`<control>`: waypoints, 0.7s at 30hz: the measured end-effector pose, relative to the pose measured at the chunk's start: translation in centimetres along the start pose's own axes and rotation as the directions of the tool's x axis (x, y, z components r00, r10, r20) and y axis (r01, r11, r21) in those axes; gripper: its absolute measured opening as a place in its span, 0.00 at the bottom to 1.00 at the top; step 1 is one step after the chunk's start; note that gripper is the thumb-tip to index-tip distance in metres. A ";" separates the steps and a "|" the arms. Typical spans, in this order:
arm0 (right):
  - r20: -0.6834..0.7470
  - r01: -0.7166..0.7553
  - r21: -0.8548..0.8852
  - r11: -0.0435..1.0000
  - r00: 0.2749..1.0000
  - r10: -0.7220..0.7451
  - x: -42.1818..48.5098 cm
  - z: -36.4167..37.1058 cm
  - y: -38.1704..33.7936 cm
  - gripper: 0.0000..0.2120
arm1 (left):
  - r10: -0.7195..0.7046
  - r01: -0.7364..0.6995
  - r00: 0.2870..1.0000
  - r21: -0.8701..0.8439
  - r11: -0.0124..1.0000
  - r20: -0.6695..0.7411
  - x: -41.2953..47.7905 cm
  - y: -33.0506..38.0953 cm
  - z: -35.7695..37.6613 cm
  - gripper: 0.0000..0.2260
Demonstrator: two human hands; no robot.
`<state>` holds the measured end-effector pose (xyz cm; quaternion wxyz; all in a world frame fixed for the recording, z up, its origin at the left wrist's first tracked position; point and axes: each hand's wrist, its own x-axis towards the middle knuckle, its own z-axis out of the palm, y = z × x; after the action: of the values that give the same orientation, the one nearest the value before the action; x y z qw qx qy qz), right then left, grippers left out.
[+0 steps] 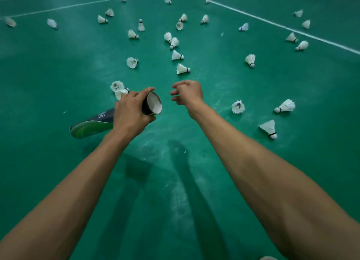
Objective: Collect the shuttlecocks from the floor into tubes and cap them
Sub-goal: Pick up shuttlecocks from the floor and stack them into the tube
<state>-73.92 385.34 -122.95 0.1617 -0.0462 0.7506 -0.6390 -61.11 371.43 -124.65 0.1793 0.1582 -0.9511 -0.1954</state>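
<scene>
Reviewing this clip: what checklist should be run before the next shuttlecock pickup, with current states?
1. Left hand grips tube: ok.
2. Tube mouth uncapped, turned toward right hand: ok.
3. Right hand holds nothing: ok.
4. Nearest shuttlecock lies on floor just beyond right hand: ok.
5. Room left inside tube: cannot tell.
6. Cap in view: not ok, none seen.

The court floor [58,68] was a smooth green synthetic mat with a dull sheen, scuffed chalky white in patches. The shuttlecocks [183,69] had white feather skirts on pale, rounded bases. The tube [152,105] looked like cardboard, with a dark, lightly glossy outer skin and a pale matt paper lining.
</scene>
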 end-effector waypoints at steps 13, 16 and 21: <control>-0.097 -0.177 -0.107 0.978 0.981 0.167 8.6 -7.4 5.9 0.07 | -0.041 0.021 0.967 0.081 0.996 0.250 5.0 9.9 4.9 0.46; -0.169 -0.249 0.011 0.968 0.954 0.247 10.6 -6.8 5.2 0.05 | -0.113 0.117 0.972 -0.010 0.993 0.206 5.9 11.1 3.6 0.46; -0.205 -0.303 0.102 0.948 0.926 0.318 10.3 -5.1 6.4 0.09 | -0.080 0.085 0.982 -0.018 0.996 0.169 6.1 12.2 4.2 0.46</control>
<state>-84.29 388.43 -130.36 0.1786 0.1493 0.7392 -0.6320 -71.05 381.10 -121.34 0.0921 0.1781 -0.9529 -0.2274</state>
